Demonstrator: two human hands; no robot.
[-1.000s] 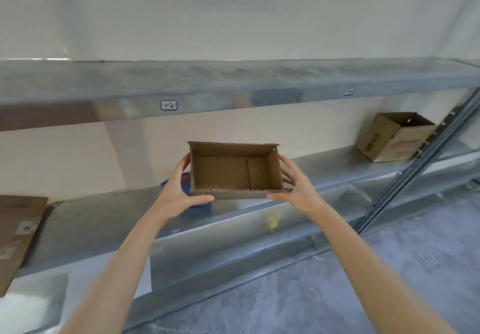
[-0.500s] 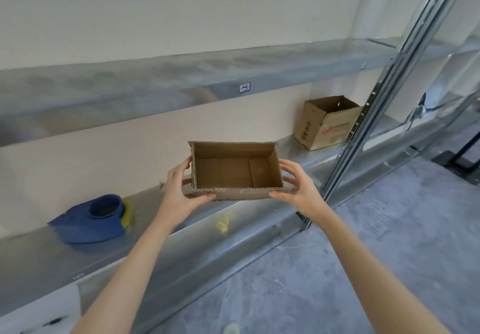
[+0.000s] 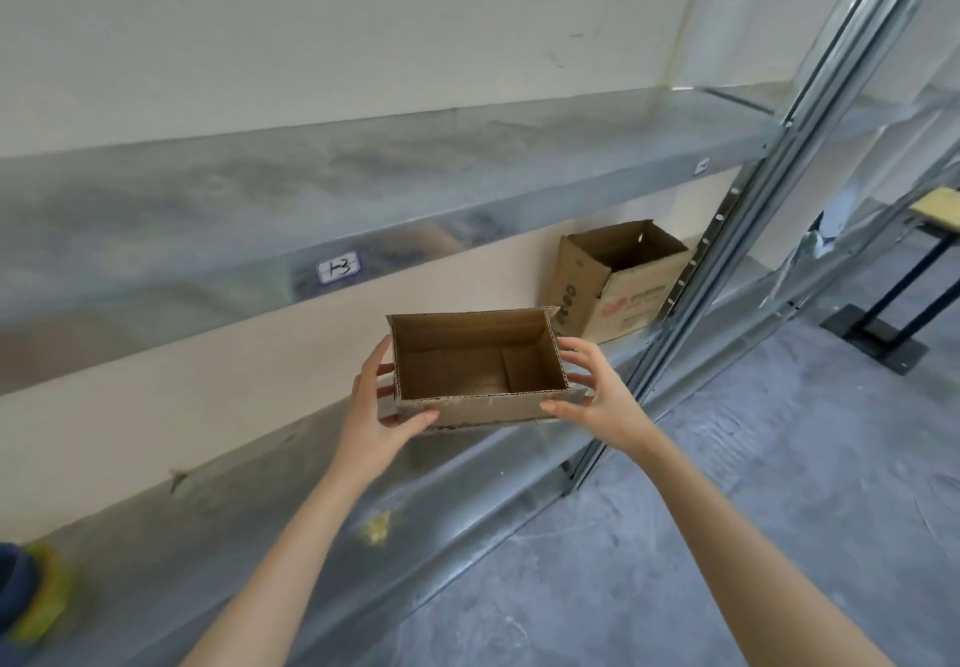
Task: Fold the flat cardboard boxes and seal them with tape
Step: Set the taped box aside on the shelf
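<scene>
Head view: two bare forearms reach forward and hold a small cardboard box (image 3: 475, 370) in the air at frame centre, in front of a metal rack.

1. Box state. The small cardboard box is erected and upright, with its top open toward the camera. Inside, the bottom flaps lie flat and one flap edge shows as a step.
2. Left hand (image 3: 374, 409). It is at the box's 9 o'clock side. The thumb lies across the near wall at the lower left corner, and the fingers pass behind the left end wall. The grip is closed on the box.
3. Right hand (image 3: 605, 401). It is at the box's 3 o'clock side. The thumb tip meets the near wall at the right corner, and the spread fingers lie against the right end wall. The grip is wider and holds the box.
4. Box position. It hangs above the lower shelf (image 3: 234, 526) and does not touch it.

Surroundings, read from the box:
- 12 o'clock: the upper shelf (image 3: 311, 183), with a small label (image 3: 338, 267) on its front edge at 11 o'clock.
- 2 o'clock: a larger open carton (image 3: 618, 282) stands on the lower shelf, near the rack upright (image 3: 748, 219).
- 7 o'clock: a yellow scrap (image 3: 376, 529) lies on the lower shelf.
- 8 o'clock, at the frame edge: a blue and yellow object (image 3: 21, 583), too blurred to identify.
- 4 o'clock: the grey floor (image 3: 753, 510).
- 3 o'clock, far right: a black stand base (image 3: 878, 341) rests on the floor.
</scene>
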